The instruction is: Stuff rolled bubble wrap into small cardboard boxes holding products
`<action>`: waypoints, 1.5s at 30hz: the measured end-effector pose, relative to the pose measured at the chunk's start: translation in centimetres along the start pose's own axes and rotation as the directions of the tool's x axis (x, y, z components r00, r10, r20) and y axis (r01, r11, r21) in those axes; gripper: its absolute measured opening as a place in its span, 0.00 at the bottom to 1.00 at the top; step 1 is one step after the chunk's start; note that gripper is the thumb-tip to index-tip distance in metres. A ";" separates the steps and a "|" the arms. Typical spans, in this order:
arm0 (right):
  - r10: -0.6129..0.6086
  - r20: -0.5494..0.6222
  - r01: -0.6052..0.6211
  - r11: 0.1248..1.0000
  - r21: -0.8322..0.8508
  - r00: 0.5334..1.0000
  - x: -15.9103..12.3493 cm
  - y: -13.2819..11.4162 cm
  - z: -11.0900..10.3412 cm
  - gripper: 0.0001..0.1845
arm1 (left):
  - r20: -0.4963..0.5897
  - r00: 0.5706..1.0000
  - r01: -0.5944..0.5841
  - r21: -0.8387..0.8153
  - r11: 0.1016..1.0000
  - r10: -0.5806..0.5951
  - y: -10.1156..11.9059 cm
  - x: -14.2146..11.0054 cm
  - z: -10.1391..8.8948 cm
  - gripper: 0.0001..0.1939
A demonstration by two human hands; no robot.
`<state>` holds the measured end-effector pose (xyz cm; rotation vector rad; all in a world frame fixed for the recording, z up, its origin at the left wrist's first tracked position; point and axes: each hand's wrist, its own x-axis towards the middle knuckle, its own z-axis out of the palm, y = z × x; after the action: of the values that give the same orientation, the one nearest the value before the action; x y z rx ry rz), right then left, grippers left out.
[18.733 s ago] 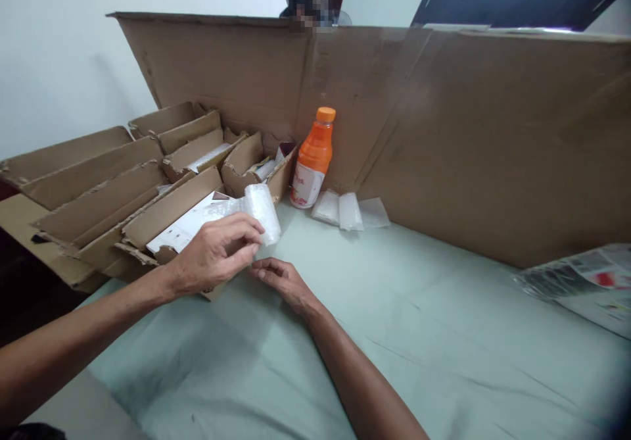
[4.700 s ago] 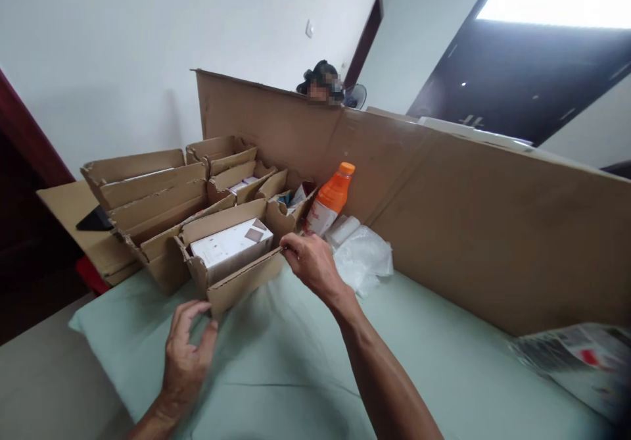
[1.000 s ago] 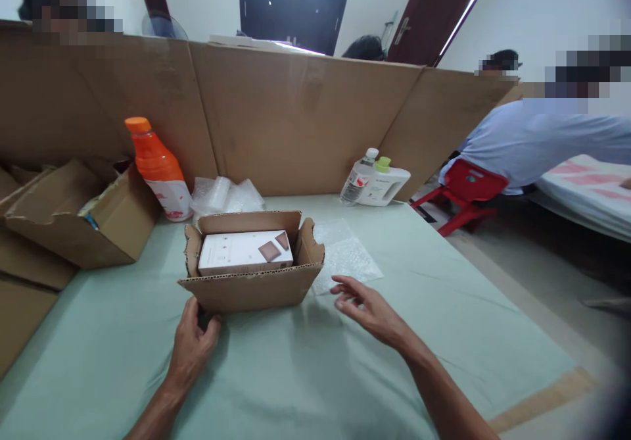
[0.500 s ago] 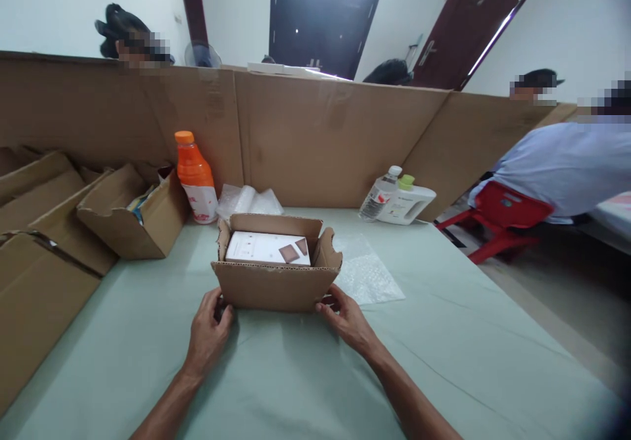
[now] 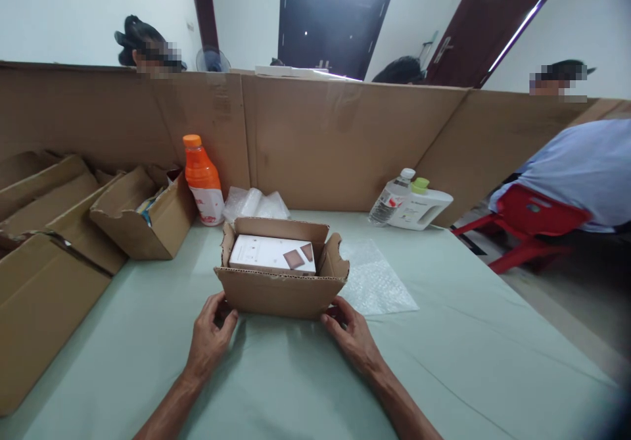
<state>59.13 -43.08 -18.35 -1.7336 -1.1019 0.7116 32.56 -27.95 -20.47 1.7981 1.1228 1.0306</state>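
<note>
An open cardboard box [image 5: 280, 294] stands upright on the pale green cloth, its torn top flaps raised. Inside it lies a white box [image 5: 269, 252] with brown squares printed on its top. At the lower left corner of the cardboard box, my left hand [image 5: 210, 338] has its fingers curled against the side and its thumb near the front. My right hand [image 5: 355, 338] holds the lower right corner in much the same way, with some fingertips hidden behind the cardboard.
Bubble wrap [image 5: 379, 282] lies flat right of the box, and more plastic wrap [image 5: 256, 204] sits behind. An orange bottle [image 5: 203, 180], a clear bottle [image 5: 392, 198] and a white jug [image 5: 422, 210] stand near the cardboard partition [image 5: 345, 144]. Several cartons [image 5: 148, 233] fill the left side.
The whole view has shifted slightly, so most things appear a little further right. Both hands stay at the lower corners of the cardboard box.
</note>
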 end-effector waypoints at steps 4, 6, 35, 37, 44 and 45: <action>0.012 -0.012 -0.012 1.000 -0.015 1.000 0.0 -0.1 0.0 0.22 | -0.011 1.000 0.008 0.009 1.000 -0.008 0.0 0.1 0.0 0.18; 0.017 -0.013 -0.017 1.000 -0.019 1.000 0.1 0.0 0.0 0.20 | -0.022 1.000 0.010 0.015 1.000 -0.010 0.0 0.1 0.1 0.18; -0.042 0.134 0.110 0.827 -0.551 0.990 -0.9 -0.8 -1.0 0.18 | -0.069 0.992 -0.104 0.065 0.992 0.108 -0.6 -0.5 -0.5 0.15; -0.036 0.148 0.117 0.803 -0.584 0.988 -1.1 -0.6 -1.4 0.19 | -0.066 0.991 -0.109 0.067 0.992 0.114 -0.5 -0.7 -0.6 0.15; -0.099 0.141 0.169 0.714 -0.679 0.985 -1.5 -0.1 -0.8 0.11 | -0.072 0.996 -0.052 0.079 0.996 0.057 0.4 -1.5 -0.7 0.21; -0.111 0.136 0.175 0.706 -0.687 0.984 -1.5 0.0 -0.6 0.10 | -0.076 0.996 -0.047 0.077 0.996 0.053 0.5 -1.6 -0.7 0.22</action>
<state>59.00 -44.65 -18.08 -2.2165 -1.6990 0.2636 31.67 -29.45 -20.10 1.8671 1.1831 1.1100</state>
